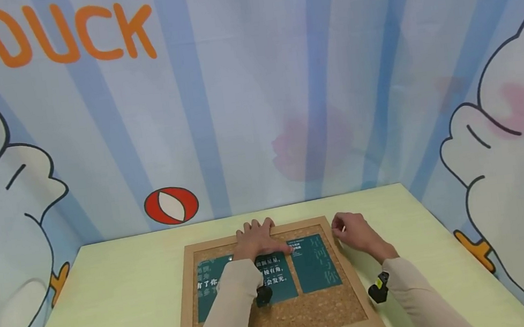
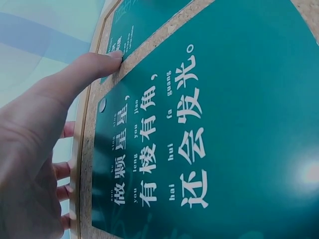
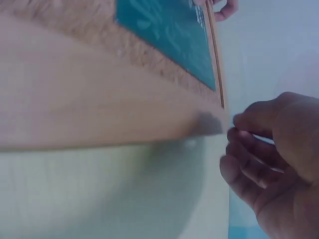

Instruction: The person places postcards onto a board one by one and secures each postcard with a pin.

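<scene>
A wood-framed cork board (image 1: 309, 320) lies on the table with three dark green cards on it, printed with pale Chinese characters. My left hand (image 1: 256, 242) reaches over the board's far edge, fingers spread beyond the frame. Its thumb (image 2: 107, 60) presses on the corner of the right card (image 1: 319, 265). A small round pin head (image 2: 102, 105) shows at a corner of the middle card (image 2: 209, 114). At the board's far right corner is my right hand (image 1: 354, 231), fingers curled, thumb and index tips (image 3: 239, 121) close together; I cannot tell whether they pinch something small.
The left card (image 1: 206, 294) is partly covered by my left sleeve. Pale yellow tabletop (image 1: 113, 304) surrounds the board. A striped blue curtain (image 1: 255, 105) with printed ducks stands behind the table and along both sides.
</scene>
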Available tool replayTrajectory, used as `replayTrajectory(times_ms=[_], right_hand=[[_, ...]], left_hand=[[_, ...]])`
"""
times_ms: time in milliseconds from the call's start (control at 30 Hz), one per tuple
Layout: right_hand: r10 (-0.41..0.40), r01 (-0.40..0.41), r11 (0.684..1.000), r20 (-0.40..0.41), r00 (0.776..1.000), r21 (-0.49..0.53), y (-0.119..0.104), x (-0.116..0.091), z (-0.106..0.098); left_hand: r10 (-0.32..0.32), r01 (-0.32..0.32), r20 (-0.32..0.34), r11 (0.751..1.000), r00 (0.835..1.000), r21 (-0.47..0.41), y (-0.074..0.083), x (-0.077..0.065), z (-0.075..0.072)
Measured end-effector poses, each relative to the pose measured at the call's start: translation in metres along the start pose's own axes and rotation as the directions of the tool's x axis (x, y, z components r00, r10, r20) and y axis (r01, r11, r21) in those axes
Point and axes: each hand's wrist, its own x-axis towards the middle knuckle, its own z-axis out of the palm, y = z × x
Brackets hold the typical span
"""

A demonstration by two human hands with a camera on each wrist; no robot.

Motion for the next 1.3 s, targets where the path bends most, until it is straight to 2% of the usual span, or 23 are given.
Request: replayTrajectory(times_ms=[100, 267, 567, 700, 800, 900, 1067, 1167, 1300], right_hand=[[-0.015, 0.013, 1.000, 0.041, 0.999, 0.028, -0.006, 0.004, 0.002], [0.011, -0.013, 1.000, 0.094, 0.996, 0.022, -0.012, 0.008, 0.009], [0.004, -0.004, 1.000, 0.065, 0.998, 0.004, -0.018, 0.013, 0.020], [0.033, -0.034, 0.999, 0.053, 0.998, 0.025, -0.016, 0.014, 0.026], [0.066, -0.070, 0.994, 0.045, 0.997, 0.079, -0.015, 0.014, 0.029], [0.128, -0.135, 0.978, 0.056, 0.990, 0.158, -0.014, 0.015, 0.030], [0.254, -0.273, 0.925, 0.102, 0.962, 0.266, -0.012, 0.017, 0.032], [0.300, -0.323, 0.902, 0.122, 0.946, 0.288, -0.012, 0.018, 0.031], [0.317, -0.351, 0.892, 0.159, 0.935, 0.286, -0.017, 0.023, 0.026]], left_hand=[[0.001, -0.001, 0.001, 1.000, 1.000, -0.002, 0.001, -0.001, -0.001], [-0.003, 0.003, 0.002, 1.000, 1.000, 0.004, 0.001, -0.002, -0.002], [-0.005, 0.005, 0.008, 1.000, 1.000, 0.004, -0.002, 0.000, -0.002], [-0.004, 0.004, 0.019, 1.000, 1.000, 0.014, -0.007, 0.008, 0.005], [-0.001, 0.001, 0.015, 1.000, 1.000, 0.014, -0.011, 0.016, 0.012], [0.000, 0.000, 0.009, 1.000, 1.000, 0.010, -0.014, 0.020, 0.016], [-0.003, 0.003, 0.012, 1.000, 1.000, 0.010, -0.014, 0.020, 0.015], [-0.004, 0.004, 0.013, 1.000, 1.000, 0.017, -0.012, 0.018, 0.013], [-0.006, 0.006, 0.019, 1.000, 1.000, 0.026, -0.009, 0.014, 0.010]])
